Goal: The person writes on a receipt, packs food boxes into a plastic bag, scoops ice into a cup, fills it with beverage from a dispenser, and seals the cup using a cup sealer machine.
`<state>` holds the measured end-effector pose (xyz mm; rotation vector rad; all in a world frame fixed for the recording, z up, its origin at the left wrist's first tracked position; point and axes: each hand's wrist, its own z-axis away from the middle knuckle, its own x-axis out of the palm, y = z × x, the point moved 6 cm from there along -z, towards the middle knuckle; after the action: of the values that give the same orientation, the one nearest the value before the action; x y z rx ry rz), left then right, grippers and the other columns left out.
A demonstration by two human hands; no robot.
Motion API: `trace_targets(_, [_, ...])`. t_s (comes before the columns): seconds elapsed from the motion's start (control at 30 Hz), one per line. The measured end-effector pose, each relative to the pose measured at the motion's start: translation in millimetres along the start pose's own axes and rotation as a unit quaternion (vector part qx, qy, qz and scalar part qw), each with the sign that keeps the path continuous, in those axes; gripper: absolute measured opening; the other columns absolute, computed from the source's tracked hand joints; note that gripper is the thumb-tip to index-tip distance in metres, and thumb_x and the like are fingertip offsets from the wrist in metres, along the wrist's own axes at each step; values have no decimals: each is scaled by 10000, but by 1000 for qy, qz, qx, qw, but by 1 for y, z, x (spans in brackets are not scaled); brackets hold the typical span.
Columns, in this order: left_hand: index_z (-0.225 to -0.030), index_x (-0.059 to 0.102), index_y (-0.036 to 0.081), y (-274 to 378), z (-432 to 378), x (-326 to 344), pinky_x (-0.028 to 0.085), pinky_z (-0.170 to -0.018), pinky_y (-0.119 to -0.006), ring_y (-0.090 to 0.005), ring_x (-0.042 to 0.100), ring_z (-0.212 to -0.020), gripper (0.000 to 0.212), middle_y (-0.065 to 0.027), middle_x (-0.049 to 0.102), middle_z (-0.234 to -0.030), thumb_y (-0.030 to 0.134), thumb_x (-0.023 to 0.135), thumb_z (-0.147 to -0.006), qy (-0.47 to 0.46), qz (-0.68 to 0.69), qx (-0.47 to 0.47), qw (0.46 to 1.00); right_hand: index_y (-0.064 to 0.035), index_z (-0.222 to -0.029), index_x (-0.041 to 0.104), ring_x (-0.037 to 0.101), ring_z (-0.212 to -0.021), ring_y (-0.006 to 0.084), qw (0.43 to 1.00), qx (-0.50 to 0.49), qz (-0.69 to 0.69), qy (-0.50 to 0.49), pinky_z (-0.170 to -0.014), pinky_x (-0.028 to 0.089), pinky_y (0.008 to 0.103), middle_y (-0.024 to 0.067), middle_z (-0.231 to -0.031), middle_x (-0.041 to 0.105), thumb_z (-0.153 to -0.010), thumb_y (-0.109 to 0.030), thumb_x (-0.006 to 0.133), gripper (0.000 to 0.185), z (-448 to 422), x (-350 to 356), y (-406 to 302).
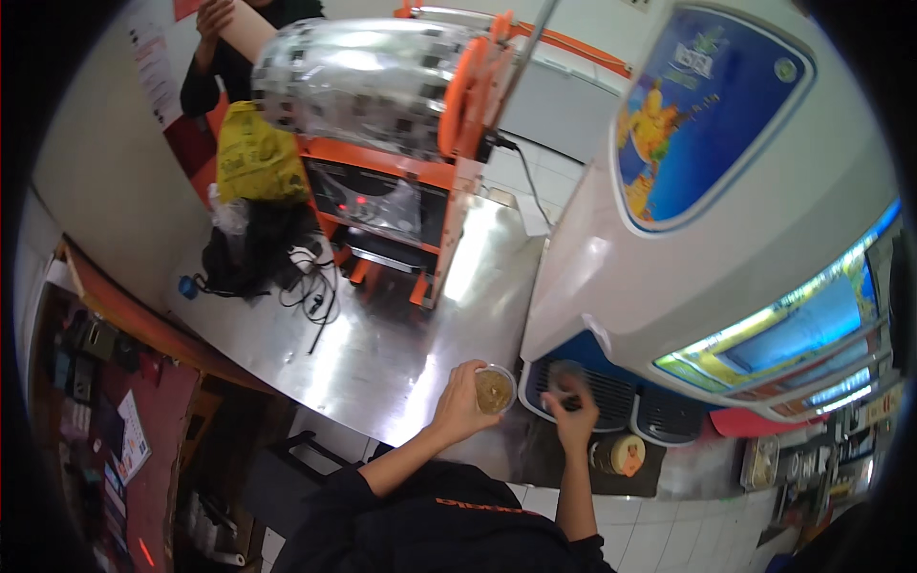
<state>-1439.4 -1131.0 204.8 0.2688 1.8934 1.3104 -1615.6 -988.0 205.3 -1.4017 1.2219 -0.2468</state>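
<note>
A clear cup filled with a brownish drink (494, 390) sits in my left hand (458, 405), held over the front of the steel counter. My right hand (575, 415) grips a clear plastic cup (566, 376), blurred, in front of the drip tray of a drinks dispenser; whether that cup is empty I cannot tell. Just right of my right wrist, a lidded cup (620, 456) with an orange mark on its pale top stands on a dark mat (548, 458).
An orange cup sealing machine (380, 168) with a film roll stands on the steel counter (358, 358). The large dispenser (594, 265) rises at right. Cables (311, 290), a black bag and a yellow bag (258, 154) lie left. A person's hand (213, 20) shows behind the machine.
</note>
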Motion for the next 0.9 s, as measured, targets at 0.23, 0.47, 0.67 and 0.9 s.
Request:
trace_targets(0.23, [-1214, 355, -22, 7, -1, -111, 380, -950, -385, -342, 432, -1126, 823, -195, 453, -1184, 201, 811, -566, 63, -11, -31, 997, 15, -1185, 487, 539, -938, 186, 960, 30, 31, 277, -797, 450, 278, 106, -1063, 550, -747, -133, 744, 529, 28, 23, 40])
trace_targets(0.47, [-1219, 356, -14, 3, -24, -237, 404, -914, -363, -303, 482, -1070, 872, -180, 463, -1140, 184, 832, -516, 145, -69, 24, 987, -73, -1241, 419, 502, -1042, 175, 878, 158, -419, -168, -853, 408, 304, 87, -1158, 511, -858, -115, 568, 413, 0, 244, -94])
trace_targets(0.67, [-1184, 369, -5, 6, -58, -297, 410, -899, -351, -283, 488, -1060, 848, -169, 477, -1129, 189, 842, -508, 131, -52, 71, 987, -115, -1229, 430, 535, -1059, 218, 740, 180, -626, -167, -844, 422, 314, 55, -1157, 530, -870, -115, 544, 377, -32, 312, -135])
trace_targets(0.9, [-1179, 366, 0, 7, -93, -294, 404, -913, -384, -345, 491, -1072, 832, -202, 492, -1116, 197, 835, -520, 65, -15, 97, 993, -60, -992, 544, 603, -943, 213, 797, 272, -505, -190, -772, 451, 328, 100, -942, 628, -848, -37, 591, 154, 96, 306, -120])
